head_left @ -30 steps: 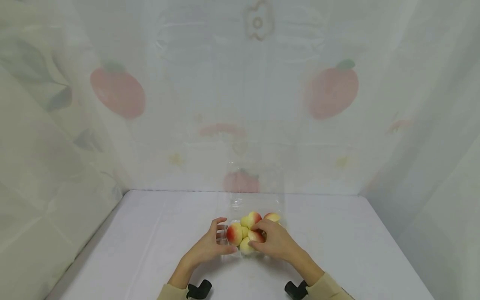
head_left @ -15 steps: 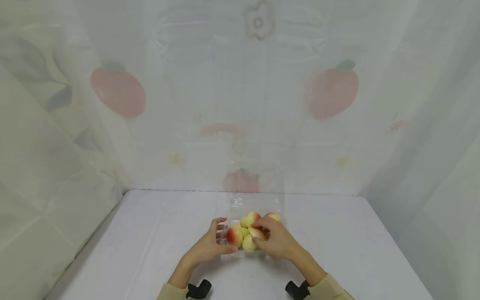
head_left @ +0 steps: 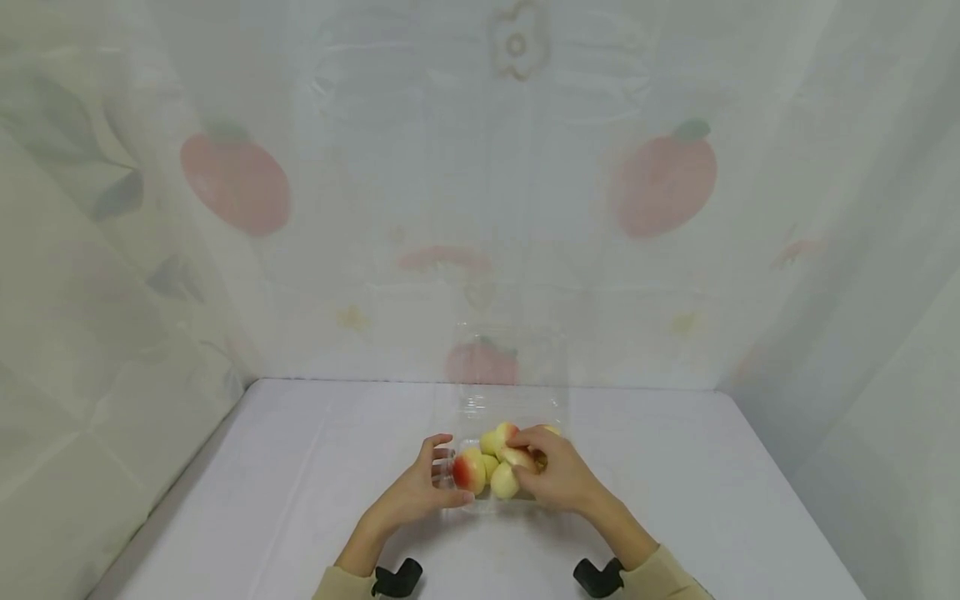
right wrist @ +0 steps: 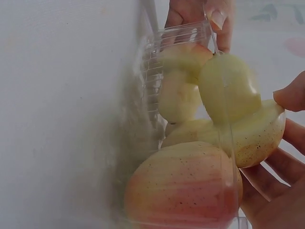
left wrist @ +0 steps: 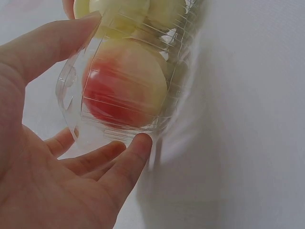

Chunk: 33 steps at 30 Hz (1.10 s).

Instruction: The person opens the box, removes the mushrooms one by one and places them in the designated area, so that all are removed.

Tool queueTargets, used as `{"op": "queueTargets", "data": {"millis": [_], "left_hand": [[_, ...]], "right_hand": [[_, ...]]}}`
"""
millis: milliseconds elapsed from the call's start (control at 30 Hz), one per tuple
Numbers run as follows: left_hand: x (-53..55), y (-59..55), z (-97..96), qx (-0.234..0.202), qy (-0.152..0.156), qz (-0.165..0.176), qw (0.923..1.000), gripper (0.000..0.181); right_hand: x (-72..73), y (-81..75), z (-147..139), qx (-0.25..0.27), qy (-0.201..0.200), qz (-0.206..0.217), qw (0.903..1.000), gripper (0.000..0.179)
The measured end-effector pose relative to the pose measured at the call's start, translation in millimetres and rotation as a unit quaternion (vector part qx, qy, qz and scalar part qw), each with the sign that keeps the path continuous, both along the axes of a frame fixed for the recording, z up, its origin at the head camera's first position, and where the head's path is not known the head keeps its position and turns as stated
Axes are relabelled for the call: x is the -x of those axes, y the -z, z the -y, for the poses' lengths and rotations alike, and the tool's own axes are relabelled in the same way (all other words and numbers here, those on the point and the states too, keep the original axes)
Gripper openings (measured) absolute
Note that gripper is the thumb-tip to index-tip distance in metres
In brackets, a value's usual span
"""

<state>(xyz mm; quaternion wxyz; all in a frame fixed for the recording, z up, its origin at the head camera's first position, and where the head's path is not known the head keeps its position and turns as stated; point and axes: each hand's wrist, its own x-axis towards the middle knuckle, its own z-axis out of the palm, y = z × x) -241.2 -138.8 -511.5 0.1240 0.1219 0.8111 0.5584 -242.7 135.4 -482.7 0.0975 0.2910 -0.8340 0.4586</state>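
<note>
A clear plastic clamshell container (left wrist: 177, 78) full of yellow-and-red fruit stands on the table in the head view. My left hand (head_left: 426, 487) grips its left end, thumb on the rim and fingers along the end wall. In my right hand (head_left: 561, 473) is a curved, speckled mango (right wrist: 261, 136), held between thumb and fingers at the top of the pile. It touches a smooth pale-yellow fruit (right wrist: 228, 88). A large red-blushed fruit (right wrist: 183, 183) lies nearest the right wrist camera, and another red-and-yellow fruit (head_left: 468, 471) sits at the left end. My right hand partly hides the container's right side.
The container's transparent lid (head_left: 543, 358) stands raised behind the fruit. A white-covered table (head_left: 337, 433) extends around it, and a curtain with printed fruit (head_left: 667, 183) hangs behind its far edge.
My right hand has shifted slightly right with the mango, which has turned. The pale fruit just in front of it has shifted right too. My left hand remains at the container's end.
</note>
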Motion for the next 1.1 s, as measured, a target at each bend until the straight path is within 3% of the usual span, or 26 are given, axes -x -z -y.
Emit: {"op": "queueTargets", "data": {"millis": [400,1100], "left_hand": [[0.6,0.8,-2.7,0.002,0.008,-0.003,1.0000,0.103],[-0.8,-1.4,0.1,0.005,0.001,0.001,1.0000,0.103]], "right_hand": [[-1.1,-9.2,-10.8,0.015,0.006,0.019,0.9997,0.034],[-1.8,-25.3,-37.9,0.032,0.023,-0.008,0.9992,0.033]]}}
